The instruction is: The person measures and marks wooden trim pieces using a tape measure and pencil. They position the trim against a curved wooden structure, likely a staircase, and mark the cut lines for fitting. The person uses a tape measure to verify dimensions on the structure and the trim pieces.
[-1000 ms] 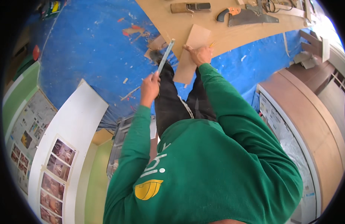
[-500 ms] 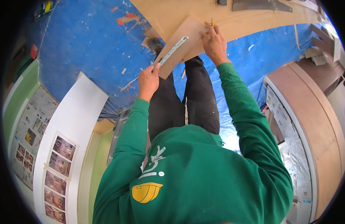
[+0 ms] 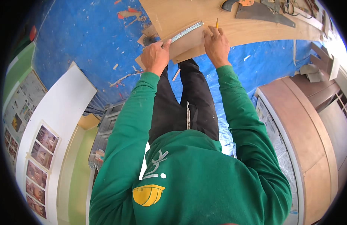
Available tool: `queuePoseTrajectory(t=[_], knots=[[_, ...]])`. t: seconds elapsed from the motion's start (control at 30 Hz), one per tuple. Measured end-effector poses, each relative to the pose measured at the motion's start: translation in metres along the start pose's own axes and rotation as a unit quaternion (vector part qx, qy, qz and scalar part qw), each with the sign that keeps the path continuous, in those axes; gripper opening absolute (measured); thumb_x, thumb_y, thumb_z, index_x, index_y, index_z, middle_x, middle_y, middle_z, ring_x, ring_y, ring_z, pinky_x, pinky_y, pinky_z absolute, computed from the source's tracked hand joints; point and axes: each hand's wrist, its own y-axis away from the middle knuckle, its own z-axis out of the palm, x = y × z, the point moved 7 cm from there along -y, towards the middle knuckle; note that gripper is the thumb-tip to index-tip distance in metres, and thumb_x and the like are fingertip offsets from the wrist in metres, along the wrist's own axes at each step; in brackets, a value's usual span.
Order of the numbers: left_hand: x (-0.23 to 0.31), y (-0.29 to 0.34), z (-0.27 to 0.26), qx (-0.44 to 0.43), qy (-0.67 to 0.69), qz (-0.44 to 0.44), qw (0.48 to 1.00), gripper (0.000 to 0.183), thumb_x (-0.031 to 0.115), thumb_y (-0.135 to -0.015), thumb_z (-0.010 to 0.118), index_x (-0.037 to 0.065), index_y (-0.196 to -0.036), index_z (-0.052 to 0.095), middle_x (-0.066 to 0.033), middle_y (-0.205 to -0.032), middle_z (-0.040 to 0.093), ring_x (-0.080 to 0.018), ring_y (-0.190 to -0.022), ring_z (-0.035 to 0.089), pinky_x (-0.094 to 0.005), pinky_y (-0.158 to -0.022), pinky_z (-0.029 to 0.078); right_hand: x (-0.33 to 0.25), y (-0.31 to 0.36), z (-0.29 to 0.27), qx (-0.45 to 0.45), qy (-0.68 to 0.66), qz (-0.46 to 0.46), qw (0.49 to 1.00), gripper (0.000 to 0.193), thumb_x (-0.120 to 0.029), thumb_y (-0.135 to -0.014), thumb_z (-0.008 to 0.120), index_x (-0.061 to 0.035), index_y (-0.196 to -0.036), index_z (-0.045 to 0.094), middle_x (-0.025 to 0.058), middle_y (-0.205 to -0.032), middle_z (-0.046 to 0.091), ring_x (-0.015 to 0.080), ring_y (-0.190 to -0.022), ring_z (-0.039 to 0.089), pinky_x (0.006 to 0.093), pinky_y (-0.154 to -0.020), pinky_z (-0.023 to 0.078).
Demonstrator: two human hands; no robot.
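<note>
My left hand is closed around the near end of a metal ruler, which lies slanting along a thin wooden board. Whether the ruler has a stock inside my palm is hidden. The board rests over the near edge of a large plywood sheet. At the board's right end is my right hand, its fingers bent down near the wood. A yellow pencil sticks up from between those fingers, its lower part hidden.
A handsaw lies at the plywood's far right, with cables beyond it. Blue sheeting with scraps covers the floor. A white panel with photos stands left, a curved wooden piece right.
The board has moved forward and turned flatter onto the plywood. My left hand has gone forward and right with the ruler; the view has shifted, showing more of the saw.
</note>
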Motion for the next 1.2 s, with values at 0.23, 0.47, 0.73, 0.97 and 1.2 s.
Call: queuePoseTrajectory(t=[0.23,0.47,0.73,0.97,1.2], knots=[[0.001,-0.007,0.001,-0.024,-0.023,0.008,0.999,0.05,0.057,-0.103,0.065,0.01,-0.101,0.083,-0.0225,-0.099,0.079,-0.0466,-0.098,0.075,-0.0585,-0.081,0.057,-0.004,-0.019,0.007,-0.006,-0.031,-0.037,0.999,0.034,-0.031,-0.102,0.067,-0.0081,-0.124,0.078,0.0169,-0.122,0.073,0.0428,-0.111,0.07,0.0506,-0.095,0.056],[0.004,-0.005,-0.002,-0.007,-0.012,-0.001,1.0,0.056,0.062,-0.103,0.064,0.01,-0.088,0.078,-0.0209,-0.093,0.078,-0.0477,-0.095,0.073,-0.059,-0.077,0.056,-0.009,-0.032,0.015,0.024,-0.033,-0.04,0.998,0.031,-0.033,-0.1,0.073,-0.0081,-0.117,0.082,0.0164,-0.115,0.076,0.0382,-0.103,0.074,0.0477,-0.091,0.058],[0.005,-0.008,-0.007,-0.012,-0.012,0.015,1.0,0.051,0.055,-0.103,0.066,0.007,-0.099,0.083,-0.0243,-0.092,0.078,-0.0477,-0.091,0.074,-0.0588,-0.078,0.056,0.008,-0.041,0.016,0.017,-0.161,0.03,0.986,0.027,-0.031,-0.094,0.079,-0.0068,-0.104,0.085,0.0144,-0.11,0.079,0.0361,-0.101,0.076,0.0444,-0.092,0.058],[-0.003,-0.005,0.001,-0.008,-0.005,0.021,1.0,0.058,0.062,-0.104,0.063,0.008,-0.09,0.079,-0.0238,-0.091,0.076,-0.0492,-0.092,0.072,-0.0592,-0.076,0.055,0.007,-0.04,0.013,0.003,-0.17,0.028,0.985,0.032,-0.033,-0.093,0.079,-0.0041,-0.105,0.085,0.018,-0.109,0.079,0.0372,-0.101,0.075,0.0442,-0.092,0.057],[-0.002,-0.005,-0.002,-0.015,-0.011,-0.008,1.0,0.057,0.062,-0.103,0.063,0.008,-0.092,0.079,-0.0238,-0.095,0.077,-0.049,-0.094,0.073,-0.0588,-0.078,0.056,0.008,-0.041,0.018,0.036,-0.104,0.002,0.994,0.033,-0.037,-0.094,0.077,-0.0066,-0.105,0.086,0.0175,-0.105,0.078,0.0381,-0.099,0.074,0.0474,-0.091,0.056]])
